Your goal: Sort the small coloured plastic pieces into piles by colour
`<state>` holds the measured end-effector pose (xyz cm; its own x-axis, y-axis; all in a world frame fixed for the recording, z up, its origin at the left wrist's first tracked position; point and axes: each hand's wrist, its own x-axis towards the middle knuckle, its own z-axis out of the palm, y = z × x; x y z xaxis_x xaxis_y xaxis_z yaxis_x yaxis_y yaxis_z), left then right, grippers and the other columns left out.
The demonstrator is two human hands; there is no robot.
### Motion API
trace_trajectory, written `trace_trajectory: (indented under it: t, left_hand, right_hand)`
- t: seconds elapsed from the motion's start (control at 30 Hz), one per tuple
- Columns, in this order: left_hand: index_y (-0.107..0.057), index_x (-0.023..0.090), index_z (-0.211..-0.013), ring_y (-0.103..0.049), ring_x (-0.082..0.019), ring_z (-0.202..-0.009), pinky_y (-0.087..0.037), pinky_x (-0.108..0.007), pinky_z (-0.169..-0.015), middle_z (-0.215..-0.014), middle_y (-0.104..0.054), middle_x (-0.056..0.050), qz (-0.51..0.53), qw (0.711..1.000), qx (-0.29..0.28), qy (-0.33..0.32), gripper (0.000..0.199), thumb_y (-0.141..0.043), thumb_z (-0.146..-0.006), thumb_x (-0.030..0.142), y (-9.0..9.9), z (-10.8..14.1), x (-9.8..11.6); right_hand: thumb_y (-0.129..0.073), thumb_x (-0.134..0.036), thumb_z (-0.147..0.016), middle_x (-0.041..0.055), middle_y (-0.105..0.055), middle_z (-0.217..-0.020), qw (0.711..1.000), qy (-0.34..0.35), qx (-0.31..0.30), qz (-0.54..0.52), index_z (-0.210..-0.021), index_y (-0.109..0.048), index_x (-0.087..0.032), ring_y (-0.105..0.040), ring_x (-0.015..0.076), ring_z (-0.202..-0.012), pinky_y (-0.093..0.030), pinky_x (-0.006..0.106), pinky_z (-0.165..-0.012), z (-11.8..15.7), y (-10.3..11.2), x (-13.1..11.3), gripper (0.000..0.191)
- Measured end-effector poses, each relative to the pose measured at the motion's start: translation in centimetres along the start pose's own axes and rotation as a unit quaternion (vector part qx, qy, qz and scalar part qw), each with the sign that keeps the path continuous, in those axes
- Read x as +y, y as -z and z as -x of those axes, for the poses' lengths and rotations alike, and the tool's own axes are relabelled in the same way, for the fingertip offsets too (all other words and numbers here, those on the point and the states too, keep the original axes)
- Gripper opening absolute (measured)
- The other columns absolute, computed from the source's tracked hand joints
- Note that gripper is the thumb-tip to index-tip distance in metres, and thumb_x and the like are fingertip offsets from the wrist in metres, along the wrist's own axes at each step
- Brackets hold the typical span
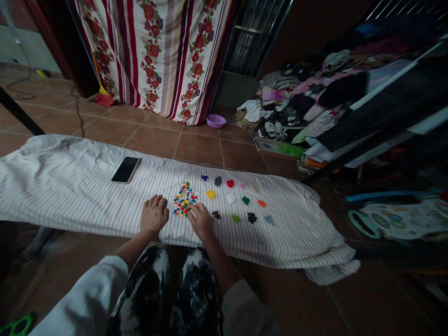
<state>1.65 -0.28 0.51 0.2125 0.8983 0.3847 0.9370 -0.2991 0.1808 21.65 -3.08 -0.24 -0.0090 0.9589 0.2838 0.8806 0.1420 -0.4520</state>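
On the striped cloth (84, 186) lies a loose pile of small mixed-colour pieces (182, 200). My right hand (202, 220) is at the pile's right edge, its thumb and forefinger pressed close together over the pieces; anything between them is too small to name. My left hand (154, 214) rests on the cloth left of the pile, fingers curled down. Right of the pile are several single-colour heaps, among them yellow (210, 194), red (230, 183), dark green (245, 200), orange (262, 203), black (252, 217), light green (235, 218) and brown (216, 214).
A phone (126, 170) lies on the cloth at the left. Beyond the cloth-covered surface are a purple basin (216, 121) on the tiled floor, a floral curtain (150, 51) and a heap of clothes (301, 98). A dark slanting bar stands at the right.
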Motion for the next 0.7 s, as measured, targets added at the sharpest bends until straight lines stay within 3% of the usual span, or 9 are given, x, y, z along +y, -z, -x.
trace_trajectory:
  t: [0.2,0.33,0.7]
  left_hand:
    - [-0.062,0.019,-0.104,-0.053,-0.029,-0.120,-0.041,-0.044,-0.096,-0.123,-0.063,-0.013,0.002,1.000,0.004,-0.001,0.026,-0.046,-0.084,0.021,0.01,-0.01,0.05]
    - [-0.062,0.019,-0.104,-0.054,-0.029,-0.119,-0.041,-0.045,-0.095,-0.122,-0.063,-0.013,0.012,1.000,0.007,0.002,0.026,-0.046,-0.084,0.021,0.05,0.00,0.09]
    - [-0.062,0.019,-0.103,-0.054,-0.029,-0.119,-0.041,-0.044,-0.095,-0.122,-0.063,-0.013,0.011,1.000,0.006,-0.002,0.025,-0.045,-0.084,0.020,0.11,-0.05,0.07]
  right_hand:
    - [-0.058,-0.025,-0.087,0.0037,-0.064,-0.098,1.000,0.001,0.027,-0.005,-0.100,-0.071,-0.025,-0.060,0.0161,-0.093,-0.044,0.024,-0.081,0.23,-0.29,-0.14,0.018]
    - [-0.054,-0.024,-0.088,0.0044,-0.065,-0.099,0.997,-0.001,0.050,-0.063,-0.097,-0.069,-0.023,-0.061,0.0153,-0.090,-0.046,0.024,-0.080,0.30,-0.35,0.11,0.018]
    - [-0.050,-0.026,-0.083,0.0066,-0.067,-0.088,0.970,-0.079,0.113,-0.202,-0.097,-0.062,-0.018,-0.064,0.0165,-0.078,-0.052,0.027,-0.071,0.53,-0.70,0.75,0.020]
